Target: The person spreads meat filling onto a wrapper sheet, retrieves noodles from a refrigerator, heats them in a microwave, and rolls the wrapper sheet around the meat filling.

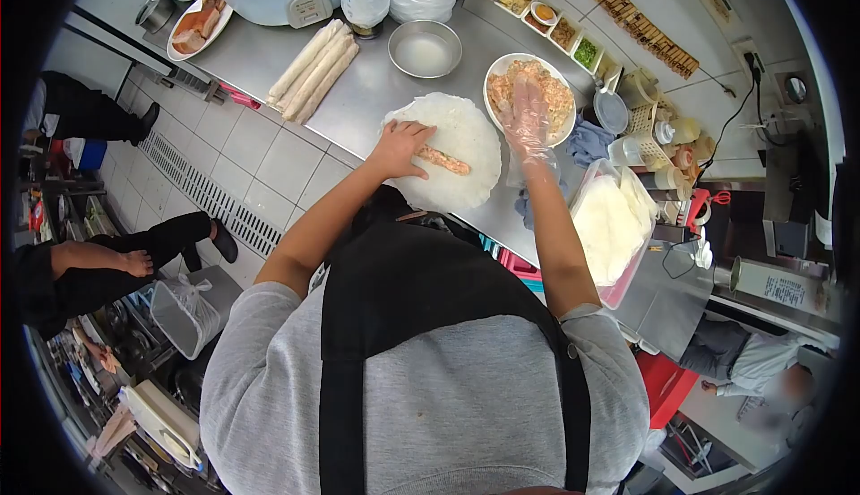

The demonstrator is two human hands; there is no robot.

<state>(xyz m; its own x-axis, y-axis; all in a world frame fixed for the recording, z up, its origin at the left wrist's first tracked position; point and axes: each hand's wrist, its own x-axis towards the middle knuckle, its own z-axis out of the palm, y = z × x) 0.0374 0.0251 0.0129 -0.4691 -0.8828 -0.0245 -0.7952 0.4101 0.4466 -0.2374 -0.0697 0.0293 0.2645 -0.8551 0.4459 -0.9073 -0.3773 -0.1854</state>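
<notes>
A round, pale wrapper sheet (466,128) lies flat on the steel counter, with a short strip of orange-pink minced filling (445,161) across its middle. My left hand (403,148) is bare and rests on the sheet's left part, fingers apart, beside one end of the strip. In a clear plastic glove, my right hand (528,119) reaches into a white bowl (490,92) of the same filling (557,101). Its fingers are stretched out over the mixture, and their tips are partly blurred by the glove.
Several rolled wrappers (313,69) lie left of a metal bowl (425,49) of liquid. Stacked pale sheets (609,226) fill a tray at right. Condiment containers (542,20) line the wall. A blue cloth (589,143) sits by the filling bowl. Other people stand at left.
</notes>
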